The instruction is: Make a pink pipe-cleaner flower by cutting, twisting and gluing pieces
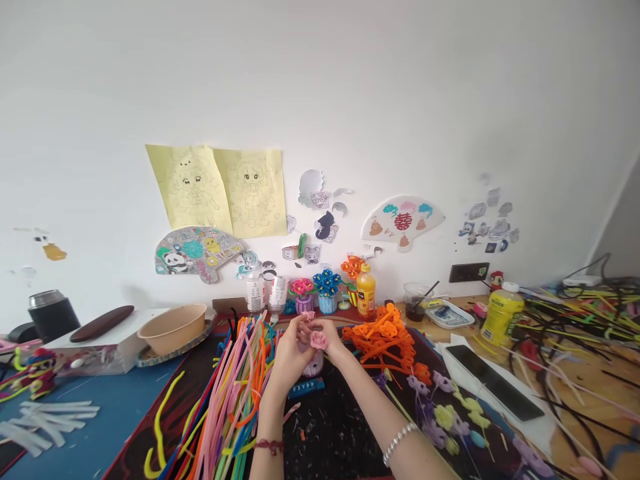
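My left hand [291, 350] and my right hand [330, 335] meet above a small lavender pot [314, 365]. Both have their fingers bent inward around fuzzy pink flowers. One pink flower [319, 341] sits low between the hands, and a smaller pink flower [309, 316] shows at the fingertips. The fingers hide the stems, and the pot's upper part is mostly covered. A blue box [306, 388] lies just in front of the pot. Left of my left forearm spreads a bundle of multicoloured pipe cleaners [235, 393].
Orange pipe-cleaner flowers [387, 337] are heaped to the right, with purple and yellow flowers [445, 417] nearer me. A black phone [495, 381] lies beyond them. An orange juice bottle [366, 293] and finished potted flowers [327, 292] stand by the wall. A beige bowl [171, 329] is at left.
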A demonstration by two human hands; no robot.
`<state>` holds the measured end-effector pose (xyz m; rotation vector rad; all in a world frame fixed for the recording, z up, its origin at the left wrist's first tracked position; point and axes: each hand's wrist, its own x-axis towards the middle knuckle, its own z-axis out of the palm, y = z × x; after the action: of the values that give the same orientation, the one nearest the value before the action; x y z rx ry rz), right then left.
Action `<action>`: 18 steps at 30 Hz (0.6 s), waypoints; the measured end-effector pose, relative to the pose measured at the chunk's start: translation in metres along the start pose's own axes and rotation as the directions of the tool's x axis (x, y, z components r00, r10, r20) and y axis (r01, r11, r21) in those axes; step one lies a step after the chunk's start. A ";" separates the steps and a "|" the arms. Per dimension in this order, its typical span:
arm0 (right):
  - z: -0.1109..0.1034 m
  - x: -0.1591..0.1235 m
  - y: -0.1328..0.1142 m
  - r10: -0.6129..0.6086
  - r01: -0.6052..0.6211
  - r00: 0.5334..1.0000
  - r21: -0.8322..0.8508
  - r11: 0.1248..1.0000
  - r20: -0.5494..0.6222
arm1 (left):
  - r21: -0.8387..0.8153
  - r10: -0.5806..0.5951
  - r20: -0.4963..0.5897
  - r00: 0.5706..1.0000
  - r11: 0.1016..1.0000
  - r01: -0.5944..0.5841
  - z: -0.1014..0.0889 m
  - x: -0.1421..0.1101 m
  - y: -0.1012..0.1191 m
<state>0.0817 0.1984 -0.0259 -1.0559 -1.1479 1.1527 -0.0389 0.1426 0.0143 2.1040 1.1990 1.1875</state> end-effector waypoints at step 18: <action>0.009 -0.015 -0.043 -0.211 0.230 0.961 0.095 0.969 -0.176 | -0.043 0.057 -0.031 0.998 0.997 -0.059 -0.007 0.002 0.026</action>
<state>0.0770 0.1784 0.0162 -0.8925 -1.0285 0.9259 -0.0315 0.1305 0.0375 2.1091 1.1216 1.2630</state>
